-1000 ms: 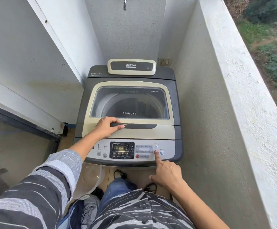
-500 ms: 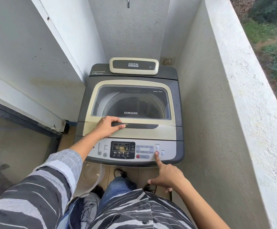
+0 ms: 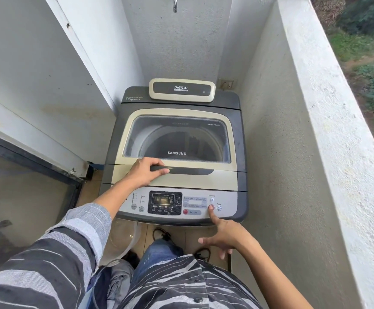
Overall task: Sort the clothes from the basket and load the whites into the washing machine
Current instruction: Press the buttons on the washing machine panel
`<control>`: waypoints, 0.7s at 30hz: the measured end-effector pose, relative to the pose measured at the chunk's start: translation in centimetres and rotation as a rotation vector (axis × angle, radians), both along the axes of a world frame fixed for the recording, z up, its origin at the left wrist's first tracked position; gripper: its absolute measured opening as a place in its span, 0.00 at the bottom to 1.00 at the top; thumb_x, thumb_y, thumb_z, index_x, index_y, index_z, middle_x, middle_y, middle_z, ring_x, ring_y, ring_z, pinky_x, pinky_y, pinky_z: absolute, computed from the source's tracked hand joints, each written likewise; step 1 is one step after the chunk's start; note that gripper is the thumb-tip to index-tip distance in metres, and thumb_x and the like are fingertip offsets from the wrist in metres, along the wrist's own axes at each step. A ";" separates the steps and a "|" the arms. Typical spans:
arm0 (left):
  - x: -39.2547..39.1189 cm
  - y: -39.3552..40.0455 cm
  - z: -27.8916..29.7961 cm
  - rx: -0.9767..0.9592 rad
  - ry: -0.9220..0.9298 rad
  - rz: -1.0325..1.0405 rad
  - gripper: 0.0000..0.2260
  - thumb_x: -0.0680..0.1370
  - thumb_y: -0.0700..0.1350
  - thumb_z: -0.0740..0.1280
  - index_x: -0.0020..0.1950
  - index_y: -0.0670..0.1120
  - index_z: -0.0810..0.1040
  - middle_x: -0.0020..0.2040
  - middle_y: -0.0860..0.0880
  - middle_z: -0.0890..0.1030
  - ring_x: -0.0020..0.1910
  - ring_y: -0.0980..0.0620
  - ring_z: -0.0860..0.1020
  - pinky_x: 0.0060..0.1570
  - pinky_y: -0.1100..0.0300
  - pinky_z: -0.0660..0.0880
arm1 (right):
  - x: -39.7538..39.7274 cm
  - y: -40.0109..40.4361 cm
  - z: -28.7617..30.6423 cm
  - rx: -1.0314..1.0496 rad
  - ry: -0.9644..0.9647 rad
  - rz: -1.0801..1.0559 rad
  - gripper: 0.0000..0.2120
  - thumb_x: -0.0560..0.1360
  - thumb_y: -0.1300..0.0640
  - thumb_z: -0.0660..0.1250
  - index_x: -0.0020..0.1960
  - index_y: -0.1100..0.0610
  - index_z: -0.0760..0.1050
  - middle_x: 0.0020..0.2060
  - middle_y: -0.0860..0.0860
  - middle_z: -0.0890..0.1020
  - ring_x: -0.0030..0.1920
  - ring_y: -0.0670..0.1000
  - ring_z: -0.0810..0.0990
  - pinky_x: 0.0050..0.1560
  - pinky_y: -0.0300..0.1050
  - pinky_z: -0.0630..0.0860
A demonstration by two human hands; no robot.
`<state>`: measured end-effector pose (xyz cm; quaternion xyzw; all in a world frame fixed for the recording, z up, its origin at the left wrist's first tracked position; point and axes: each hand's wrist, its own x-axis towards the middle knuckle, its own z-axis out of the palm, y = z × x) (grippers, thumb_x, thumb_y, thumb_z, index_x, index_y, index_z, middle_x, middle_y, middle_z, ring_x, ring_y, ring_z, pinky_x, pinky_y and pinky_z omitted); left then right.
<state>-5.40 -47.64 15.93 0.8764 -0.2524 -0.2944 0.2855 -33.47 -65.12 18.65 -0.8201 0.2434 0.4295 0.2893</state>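
**Lid down, finger on the panel**

From my head camera, looking down: the washing machine (image 3: 177, 157) stands in a narrow nook between a white wall on my left and a rough parapet wall (image 3: 328, 152) on my right. Its glass lid (image 3: 177, 139) is closed, and through it I see the drum, though I cannot tell what lies inside.

My left hand (image 3: 144, 172) rests on the front of the lid, its grip narrow, fingers curled over the left end of the dark lid handle (image 3: 181, 170). My right hand (image 3: 225, 235) reaches to the control panel (image 3: 179, 205); its grip is wide and holds nothing, the forefinger stretched out with its tip on a round red button (image 3: 211, 207) just left of the power button (image 3: 219, 208), the other fingers spread loosely below. The display (image 3: 164, 200) is lit.

Low at my left, by the machine's foot, stands a clear plastic basket (image 3: 123, 239), and some grey clothes (image 3: 119, 279) lie bunched beside my knee. A tap (image 3: 175, 4) hangs from the wall above the machine.
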 end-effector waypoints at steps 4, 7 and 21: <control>-0.2 -0.2 0.3 0.002 -0.005 0.003 0.09 0.76 0.60 0.75 0.50 0.57 0.85 0.50 0.57 0.85 0.53 0.53 0.81 0.57 0.51 0.78 | -0.4 0.5 0.3 -0.086 -0.066 0.037 0.52 0.78 0.32 0.66 0.84 0.44 0.33 0.45 0.52 0.89 0.49 0.52 0.88 0.62 0.49 0.81; -0.2 -0.1 0.3 -0.021 -0.006 0.012 0.08 0.75 0.59 0.76 0.50 0.57 0.86 0.51 0.57 0.86 0.54 0.53 0.81 0.58 0.51 0.78 | -1.1 1.4 0.0 -0.140 -0.134 0.061 0.52 0.79 0.34 0.65 0.84 0.47 0.32 0.53 0.55 0.88 0.55 0.55 0.86 0.61 0.51 0.81; -2.9 -0.3 0.6 -0.087 -0.204 0.093 0.10 0.77 0.49 0.77 0.58 0.50 0.87 0.55 0.51 0.83 0.55 0.51 0.80 0.57 0.56 0.76 | -4.2 4.2 -0.6 -0.300 -0.335 0.150 0.48 0.80 0.34 0.63 0.85 0.46 0.34 0.55 0.55 0.85 0.55 0.57 0.84 0.55 0.51 0.79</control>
